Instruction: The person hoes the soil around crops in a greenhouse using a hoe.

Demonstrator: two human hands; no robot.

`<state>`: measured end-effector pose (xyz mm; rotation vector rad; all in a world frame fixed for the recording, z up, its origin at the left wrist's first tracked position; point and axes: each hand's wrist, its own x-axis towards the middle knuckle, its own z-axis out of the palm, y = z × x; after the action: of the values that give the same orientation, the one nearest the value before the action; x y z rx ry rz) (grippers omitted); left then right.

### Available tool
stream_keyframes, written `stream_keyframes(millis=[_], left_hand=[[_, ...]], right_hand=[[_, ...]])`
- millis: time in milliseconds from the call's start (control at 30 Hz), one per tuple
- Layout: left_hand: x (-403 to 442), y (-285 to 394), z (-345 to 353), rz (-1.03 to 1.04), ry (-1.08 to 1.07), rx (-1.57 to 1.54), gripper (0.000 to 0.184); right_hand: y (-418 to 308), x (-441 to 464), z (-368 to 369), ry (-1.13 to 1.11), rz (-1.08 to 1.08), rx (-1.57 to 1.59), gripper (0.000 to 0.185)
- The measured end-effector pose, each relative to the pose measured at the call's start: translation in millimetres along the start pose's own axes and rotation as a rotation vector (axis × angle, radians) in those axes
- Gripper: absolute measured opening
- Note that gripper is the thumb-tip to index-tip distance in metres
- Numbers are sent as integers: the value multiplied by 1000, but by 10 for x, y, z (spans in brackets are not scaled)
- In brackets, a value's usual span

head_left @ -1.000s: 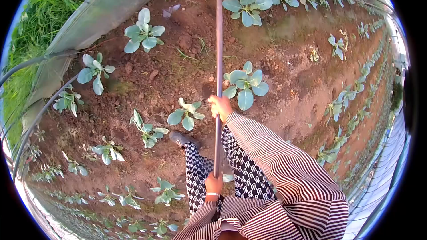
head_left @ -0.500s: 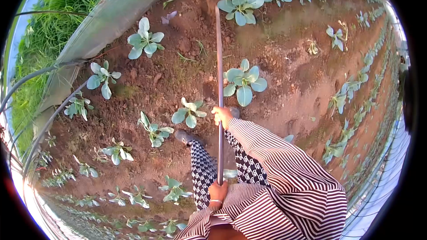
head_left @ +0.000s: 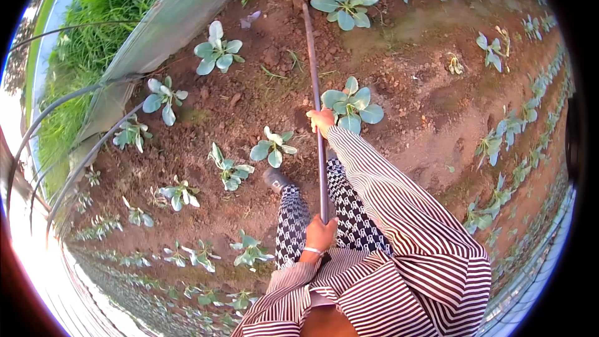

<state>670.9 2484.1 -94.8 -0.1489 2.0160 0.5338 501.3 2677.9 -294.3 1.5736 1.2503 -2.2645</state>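
A long wooden tool handle (head_left: 316, 75) runs away from my body across the soil. Its far end meets the ground just left of a broad-leaved green plant (head_left: 346, 4), and any tool head there blends into the brown earth. My right hand (head_left: 321, 122) is wrapped around the shaft partway along, beside another leafy plant (head_left: 354, 103). Close to my waist, my left hand (head_left: 321, 235), with a pale band at the wrist, grips the near end of the handle.
Rows of young plants, such as this one (head_left: 229, 167), grow around my feet. My shoe (head_left: 275, 180) stands close to a small plant (head_left: 272, 147). A plastic sheet wall (head_left: 163, 19), curved pipes (head_left: 65, 96) and tall grass (head_left: 125, 9) lie at the left.
Both hands have moved forward, away from my body, with the handle, whose near end is now farther out. The far end stays near the same plant. The view has shifted slightly.
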Motion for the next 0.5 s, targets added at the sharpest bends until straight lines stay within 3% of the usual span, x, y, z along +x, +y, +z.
stream_keyframes(millis=[100,167,333,367,400,433,500], left_hand=[[-443,-241,-383,-46,-51,-119,43],[-791,-431,-686,-7,56,122,39],[-1189,-1647,-1044,-19,260,334,30],[-1192,-2328,-1025,19,277,250,30],[-1289,-2483,-1118,-32,243,290,31],[-1453,-2354,-1217,-93,214,325,32],[-1574,-2255,-1389,-55,197,355,36]], right_hand=[[10,-397,169,-113,45,151,15],[86,-833,342,-128,203,176,16],[763,-1581,794,-291,608,563,23],[826,-1816,833,-296,621,510,20],[991,-1978,865,-316,651,554,20],[1125,-2104,869,-405,670,592,17],[1233,-2324,853,-326,643,611,15]])
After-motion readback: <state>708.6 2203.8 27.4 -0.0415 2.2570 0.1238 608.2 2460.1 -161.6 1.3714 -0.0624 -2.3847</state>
